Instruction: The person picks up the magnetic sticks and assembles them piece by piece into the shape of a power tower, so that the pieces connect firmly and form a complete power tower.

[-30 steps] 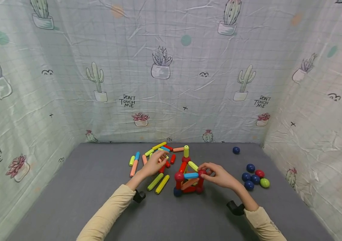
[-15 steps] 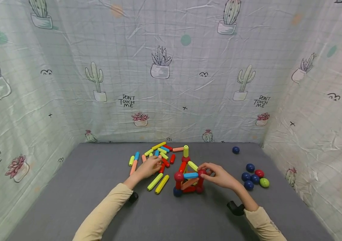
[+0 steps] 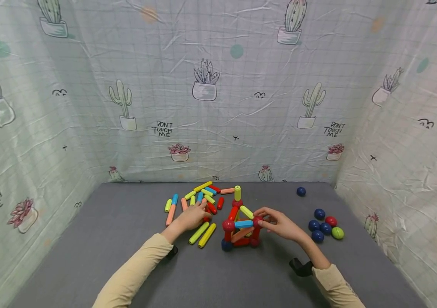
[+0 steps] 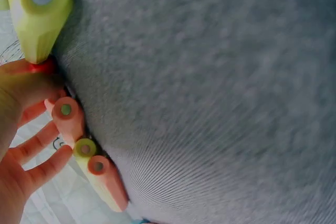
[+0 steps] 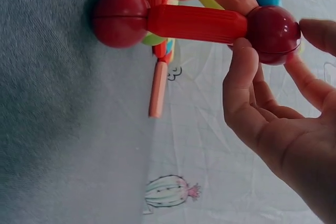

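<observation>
In the head view, my left hand (image 3: 193, 216) reaches low among several loose magnetic building sticks. Its thumb and a fingertip are at a red stick (image 4: 45, 67), pinching it, while the other fingers spread over a salmon stick (image 4: 69, 118). My right hand (image 3: 284, 226) holds a red ball (image 5: 273, 34) with thumb and fingertips. That ball is the upper right corner of a standing frame of sticks and balls. A blue stick (image 3: 244, 224) joins it to another red ball (image 3: 228, 225), and a yellow-green stick (image 3: 237, 193) stands upright on the frame's rear ball.
Right of the frame lie several loose balls: dark blue (image 3: 317, 236), red (image 3: 331, 221) and green (image 3: 338, 233). One blue ball (image 3: 301, 191) lies apart, farther back. Two yellowish sticks, including a yellow stick (image 3: 207, 235), lie between left hand and frame. A patterned cloth (image 3: 218, 128) encloses the grey table (image 3: 134, 239).
My left hand has come down among the sticks, shifting left, then slightly right and closing in on a red stick. My right hand stays at the frame's red ball, nearly unmoved.
</observation>
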`<state>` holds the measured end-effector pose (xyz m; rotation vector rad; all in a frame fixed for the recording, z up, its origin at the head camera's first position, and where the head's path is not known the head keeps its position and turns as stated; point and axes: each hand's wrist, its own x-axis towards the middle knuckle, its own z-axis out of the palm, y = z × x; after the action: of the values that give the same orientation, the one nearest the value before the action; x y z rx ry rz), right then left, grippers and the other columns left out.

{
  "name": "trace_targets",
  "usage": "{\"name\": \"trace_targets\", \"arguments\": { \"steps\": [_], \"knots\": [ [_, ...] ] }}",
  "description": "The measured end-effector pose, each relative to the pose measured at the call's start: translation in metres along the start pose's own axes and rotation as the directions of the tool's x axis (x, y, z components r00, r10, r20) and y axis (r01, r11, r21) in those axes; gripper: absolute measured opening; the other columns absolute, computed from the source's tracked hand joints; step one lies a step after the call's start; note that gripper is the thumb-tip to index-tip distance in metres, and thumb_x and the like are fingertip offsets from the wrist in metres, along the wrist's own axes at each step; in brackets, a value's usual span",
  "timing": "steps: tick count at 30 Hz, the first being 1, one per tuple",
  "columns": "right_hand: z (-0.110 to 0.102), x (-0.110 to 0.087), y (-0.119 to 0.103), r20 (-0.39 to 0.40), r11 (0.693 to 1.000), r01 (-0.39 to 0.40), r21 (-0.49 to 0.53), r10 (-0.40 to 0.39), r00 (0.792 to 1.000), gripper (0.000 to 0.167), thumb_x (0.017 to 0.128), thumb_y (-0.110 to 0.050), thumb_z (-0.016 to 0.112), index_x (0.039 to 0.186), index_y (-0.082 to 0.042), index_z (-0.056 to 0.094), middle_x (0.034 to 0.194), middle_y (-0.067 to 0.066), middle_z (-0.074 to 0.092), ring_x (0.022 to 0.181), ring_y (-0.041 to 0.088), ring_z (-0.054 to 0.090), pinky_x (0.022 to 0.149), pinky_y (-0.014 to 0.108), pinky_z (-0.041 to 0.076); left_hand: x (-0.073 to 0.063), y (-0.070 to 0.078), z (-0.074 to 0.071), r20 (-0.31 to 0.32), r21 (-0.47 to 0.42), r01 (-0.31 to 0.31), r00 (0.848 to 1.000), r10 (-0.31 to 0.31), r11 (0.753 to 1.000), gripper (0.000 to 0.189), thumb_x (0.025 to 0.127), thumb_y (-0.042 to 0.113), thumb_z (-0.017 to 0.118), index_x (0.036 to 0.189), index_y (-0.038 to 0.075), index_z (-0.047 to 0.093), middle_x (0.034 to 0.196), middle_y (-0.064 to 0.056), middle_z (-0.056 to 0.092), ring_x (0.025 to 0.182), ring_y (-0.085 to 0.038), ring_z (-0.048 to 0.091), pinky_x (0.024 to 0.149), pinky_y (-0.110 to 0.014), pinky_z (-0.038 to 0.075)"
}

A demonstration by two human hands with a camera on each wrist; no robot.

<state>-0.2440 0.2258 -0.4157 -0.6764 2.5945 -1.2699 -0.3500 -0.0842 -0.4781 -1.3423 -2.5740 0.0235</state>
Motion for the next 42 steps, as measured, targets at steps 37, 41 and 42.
{"name": "trace_targets", "arguments": {
  "steps": [37,41,42],
  "knots": [
    [0.003,-0.007,0.009,-0.040,0.987,0.017,0.161,-0.010,0.999,0.032,0.093,-0.020,0.045,0.121,-0.004,0.046,0.118,0.021,0.050,0.079,0.010,0.056,0.065,0.027,0.049,0.004,0.044,-0.055,-0.108,-0.929,0.014,0.946,-0.306,0.370,0.030,0.092,0.017,0.049,0.116,0.000,0.055,0.106,-0.021,0.060,0.087,-0.024,0.060,0.070,-0.028,0.052],
    [0.003,-0.007,0.010,-0.045,0.988,0.014,0.154,-0.008,0.999,0.033,0.093,-0.021,0.046,0.121,-0.004,0.046,0.117,0.021,0.050,0.080,0.010,0.056,0.066,0.027,0.050,0.006,0.020,-0.027,-0.135,-0.868,0.087,0.906,-0.401,0.489,0.026,0.091,0.019,0.051,0.109,0.003,0.060,0.101,-0.019,0.063,0.083,-0.025,0.061,0.067,-0.025,0.050],
    [0.003,-0.007,0.010,-0.046,0.988,0.013,0.153,-0.006,0.999,0.033,0.093,-0.022,0.046,0.121,-0.004,0.046,0.117,0.021,0.050,0.080,0.010,0.056,0.066,0.027,0.050,0.006,0.016,-0.021,-0.143,-0.832,0.117,0.899,-0.414,0.542,0.024,0.090,0.018,0.052,0.107,0.004,0.061,0.101,-0.017,0.064,0.082,-0.024,0.061,0.066,-0.025,0.049]
  ]
}}
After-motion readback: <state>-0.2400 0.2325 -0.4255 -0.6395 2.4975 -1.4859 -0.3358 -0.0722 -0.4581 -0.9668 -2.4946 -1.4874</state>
